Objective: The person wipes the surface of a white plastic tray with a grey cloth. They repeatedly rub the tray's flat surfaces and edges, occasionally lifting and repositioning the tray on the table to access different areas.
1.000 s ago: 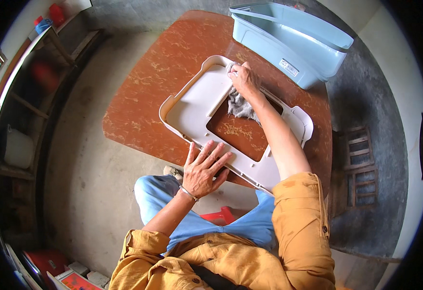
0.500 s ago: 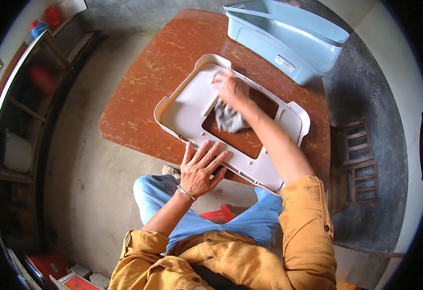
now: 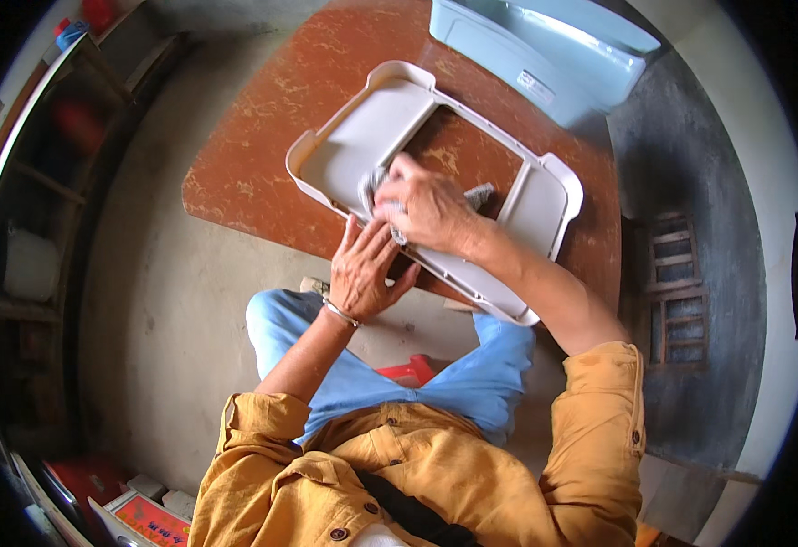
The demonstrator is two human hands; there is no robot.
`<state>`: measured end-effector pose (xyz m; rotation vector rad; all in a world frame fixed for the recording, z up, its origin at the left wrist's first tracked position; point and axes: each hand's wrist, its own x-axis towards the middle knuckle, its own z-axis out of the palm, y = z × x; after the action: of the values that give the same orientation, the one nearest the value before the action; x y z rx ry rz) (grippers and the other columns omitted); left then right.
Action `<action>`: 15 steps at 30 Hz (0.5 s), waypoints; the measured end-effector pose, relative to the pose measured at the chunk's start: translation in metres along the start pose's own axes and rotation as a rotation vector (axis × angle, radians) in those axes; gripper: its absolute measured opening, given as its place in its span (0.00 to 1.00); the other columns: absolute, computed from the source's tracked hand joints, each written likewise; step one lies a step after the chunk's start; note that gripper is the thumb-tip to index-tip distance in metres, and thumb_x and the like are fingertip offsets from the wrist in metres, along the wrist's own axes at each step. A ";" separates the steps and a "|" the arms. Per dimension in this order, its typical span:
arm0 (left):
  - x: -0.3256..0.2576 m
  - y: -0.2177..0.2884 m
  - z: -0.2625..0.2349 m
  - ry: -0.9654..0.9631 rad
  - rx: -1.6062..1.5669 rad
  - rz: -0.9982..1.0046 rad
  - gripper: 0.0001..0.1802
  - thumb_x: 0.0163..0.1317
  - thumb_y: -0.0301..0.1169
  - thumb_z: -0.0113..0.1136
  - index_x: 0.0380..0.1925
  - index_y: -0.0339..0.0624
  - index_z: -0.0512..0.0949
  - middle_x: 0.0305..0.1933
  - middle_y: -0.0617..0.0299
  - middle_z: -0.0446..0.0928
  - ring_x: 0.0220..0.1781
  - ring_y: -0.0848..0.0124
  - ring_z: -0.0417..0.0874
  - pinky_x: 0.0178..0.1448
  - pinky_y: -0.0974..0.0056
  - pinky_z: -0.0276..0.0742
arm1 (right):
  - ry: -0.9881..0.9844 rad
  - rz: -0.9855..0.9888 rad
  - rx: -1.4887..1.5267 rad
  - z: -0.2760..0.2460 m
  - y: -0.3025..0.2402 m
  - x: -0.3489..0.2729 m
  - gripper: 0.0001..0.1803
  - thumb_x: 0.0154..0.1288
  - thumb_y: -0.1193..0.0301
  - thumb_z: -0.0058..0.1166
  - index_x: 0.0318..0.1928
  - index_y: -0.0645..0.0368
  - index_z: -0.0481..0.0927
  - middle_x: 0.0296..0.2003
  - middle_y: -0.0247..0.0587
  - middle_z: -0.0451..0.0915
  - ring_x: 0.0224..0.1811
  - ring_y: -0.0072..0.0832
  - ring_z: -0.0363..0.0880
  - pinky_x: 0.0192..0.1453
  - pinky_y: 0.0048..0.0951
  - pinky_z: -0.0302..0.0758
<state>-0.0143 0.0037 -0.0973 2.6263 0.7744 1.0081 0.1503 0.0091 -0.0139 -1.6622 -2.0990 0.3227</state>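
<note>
Two forearms in rolled mustard sleeves are extended over a lap in pale blue jeans. The left hand point(image 3: 362, 269), a bangle at its wrist, is laid at the near rim of a white plastic panel, palm down, fingers extended, thumb held apart; nothing is seen to be gripped by it. Just beyond, the right hand point(image 3: 426, 210) is brought across from the right, wrist bent, knuckles up, slightly blurred. Its fingers are curled around a bunched grey cloth point(image 3: 370, 186), whose ends are left poking out on both sides. Whether the two hands are touching cannot be told.

The white plastic panel point(image 3: 349, 146), pierced by a large rectangular opening, is laid on a reddish-brown marbled table point(image 3: 244, 155), its near edge apparently carried to or past the tabletop's edge. It is judged light and stiff, perhaps slippery if damp, and likely to flex at the narrow strips beside the opening; it would best be held by the raised corner rims. The cloth is judged soft and limp, best gathered in the fist. Farther off, a light blue plastic bin point(image 3: 508, 64) is stood on the table.
</note>
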 end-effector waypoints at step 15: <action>0.022 0.049 -0.007 -0.152 -0.115 0.093 0.45 0.47 0.57 0.70 0.65 0.52 0.70 0.66 0.56 0.69 0.71 0.58 0.66 0.74 0.35 0.45 | 0.121 0.215 -0.024 -0.092 0.007 -0.153 0.11 0.58 0.63 0.64 0.40 0.52 0.85 0.47 0.41 0.76 0.45 0.41 0.81 0.49 0.35 0.77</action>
<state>0.0137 -0.0250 -0.0613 2.6231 0.5484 0.8361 0.2277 -0.1447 0.0335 -1.8774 -1.8474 0.2568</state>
